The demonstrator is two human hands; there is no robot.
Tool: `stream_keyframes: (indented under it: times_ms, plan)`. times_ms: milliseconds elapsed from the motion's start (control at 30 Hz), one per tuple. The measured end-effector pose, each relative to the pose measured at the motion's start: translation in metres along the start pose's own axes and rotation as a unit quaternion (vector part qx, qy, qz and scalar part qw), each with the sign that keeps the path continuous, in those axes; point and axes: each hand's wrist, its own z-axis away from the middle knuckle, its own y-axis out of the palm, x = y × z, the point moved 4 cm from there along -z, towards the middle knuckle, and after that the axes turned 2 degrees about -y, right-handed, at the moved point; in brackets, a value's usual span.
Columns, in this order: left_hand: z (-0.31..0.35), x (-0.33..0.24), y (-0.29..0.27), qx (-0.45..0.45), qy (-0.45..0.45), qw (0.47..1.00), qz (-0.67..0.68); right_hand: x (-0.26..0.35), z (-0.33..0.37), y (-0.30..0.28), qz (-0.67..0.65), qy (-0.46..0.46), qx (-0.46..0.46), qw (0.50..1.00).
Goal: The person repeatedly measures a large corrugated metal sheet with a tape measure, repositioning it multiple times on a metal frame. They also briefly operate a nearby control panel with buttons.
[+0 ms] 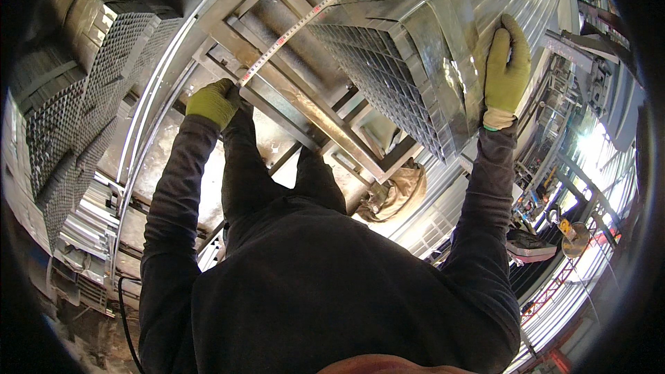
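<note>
at left, my gloved left hand (213, 102) pinches the near end of a measuring tape (281, 41), which runs from my grip up and rightward across a metal frame (325, 121) in view; at right, my gloved right hand (508, 77) lies open on a bundle of metal tubes (388, 69), well apart from the tape.

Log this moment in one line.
Left hand: gloved, at near end of tape measure | Right hand: gloved, open on metal tube bundle | tape measure: extended across metal frame
</note>
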Motion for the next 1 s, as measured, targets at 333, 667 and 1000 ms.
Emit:
stream_keyframes:
  times_ms: [333,667,1000]
  plan:
    - [0.001,0.005,0.005,0.008,-0.002,0.999,0.038,-0.001,0.001,0.000,-0.009,0.018,0.000,1.000]
    - [-0.014,0.019,0.000,-0.117,0.071,0.985,0.103,0.015,-0.011,-0.014,0.042,-0.064,-0.020,0.997]
    - [-0.049,0.024,0.022,-0.069,0.066,0.988,0.125,0.022,-0.010,-0.017,0.034,-0.063,-0.044,0.996]
